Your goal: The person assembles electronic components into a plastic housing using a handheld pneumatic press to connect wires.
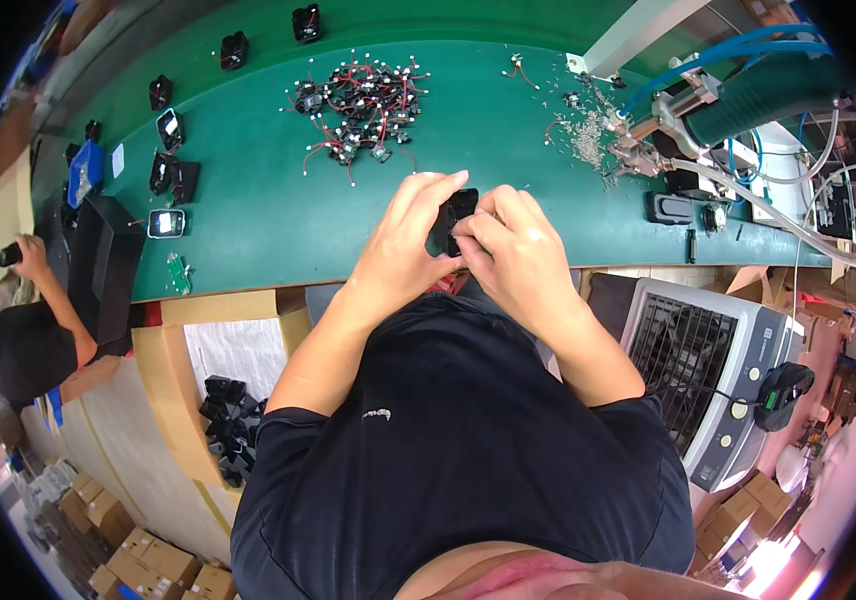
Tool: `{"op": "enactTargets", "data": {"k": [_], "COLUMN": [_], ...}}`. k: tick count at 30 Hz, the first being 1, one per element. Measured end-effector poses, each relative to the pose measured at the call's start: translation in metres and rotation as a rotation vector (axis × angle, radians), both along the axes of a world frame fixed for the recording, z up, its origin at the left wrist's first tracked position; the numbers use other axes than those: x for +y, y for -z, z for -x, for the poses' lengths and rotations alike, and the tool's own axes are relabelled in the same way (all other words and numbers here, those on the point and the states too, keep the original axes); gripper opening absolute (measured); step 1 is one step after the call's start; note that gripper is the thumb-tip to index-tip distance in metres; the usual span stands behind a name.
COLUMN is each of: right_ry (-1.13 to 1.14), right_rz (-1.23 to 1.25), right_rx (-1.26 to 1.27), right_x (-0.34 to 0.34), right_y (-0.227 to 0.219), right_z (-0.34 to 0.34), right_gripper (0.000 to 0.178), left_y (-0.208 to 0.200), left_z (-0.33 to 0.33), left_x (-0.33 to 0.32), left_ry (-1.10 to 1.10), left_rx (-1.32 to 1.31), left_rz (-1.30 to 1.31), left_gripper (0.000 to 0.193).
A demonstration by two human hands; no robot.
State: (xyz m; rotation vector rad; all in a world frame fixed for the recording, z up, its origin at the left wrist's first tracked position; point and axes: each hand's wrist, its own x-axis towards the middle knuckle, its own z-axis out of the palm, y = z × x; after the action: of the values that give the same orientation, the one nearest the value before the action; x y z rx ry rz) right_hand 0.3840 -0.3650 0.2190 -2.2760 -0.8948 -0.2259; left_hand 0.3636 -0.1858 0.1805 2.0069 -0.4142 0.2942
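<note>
Above the front edge of the green table, my left hand (400, 245) grips a small black plastic housing (463, 204), fingers along one side and thumb below. My right hand (520, 245) comes in from the other side, its thumb and index finger pinched together at the housing's open face. Whatever those fingertips hold is too small and covered to make out. Farther back on the table lies a heap of small black parts with red wires and white connectors (363, 105).
Loose small metal pieces (588, 140) lie scattered beside a machine head (653, 145) with blue hoses. Black housings (170, 130) and a blue bin (86, 175) stand at left. A box of black parts (233, 425) sits below, an air cooler (693, 370) at right. Another person's hand (33, 258) shows far left.
</note>
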Motion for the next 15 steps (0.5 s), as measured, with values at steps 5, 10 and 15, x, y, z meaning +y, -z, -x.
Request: {"op": "enactTargets", "data": {"k": [5, 10, 15], "right_ry": [0.102, 0.120, 0.132], "right_rz": [0.024, 0.026, 0.029], "right_rx": [0.031, -0.035, -0.025], "right_x": [0.000, -0.005, -0.008], "right_y": [0.008, 0.013, 0.019], "right_z": [0.000, -0.001, -0.010], "right_gripper": [0.012, 0.012, 0.015], "left_y": [0.009, 0.009, 0.019], "left_z": [-0.008, -0.015, -0.024], "left_x": [-0.005, -0.010, -0.014], "left_ry": [-0.011, 0.003, -0.009], "left_rx": [-0.057, -0.143, -0.166], "left_rz": [-0.024, -0.038, -0.047], "left_gripper": [0.081, 0.076, 0.077]}}
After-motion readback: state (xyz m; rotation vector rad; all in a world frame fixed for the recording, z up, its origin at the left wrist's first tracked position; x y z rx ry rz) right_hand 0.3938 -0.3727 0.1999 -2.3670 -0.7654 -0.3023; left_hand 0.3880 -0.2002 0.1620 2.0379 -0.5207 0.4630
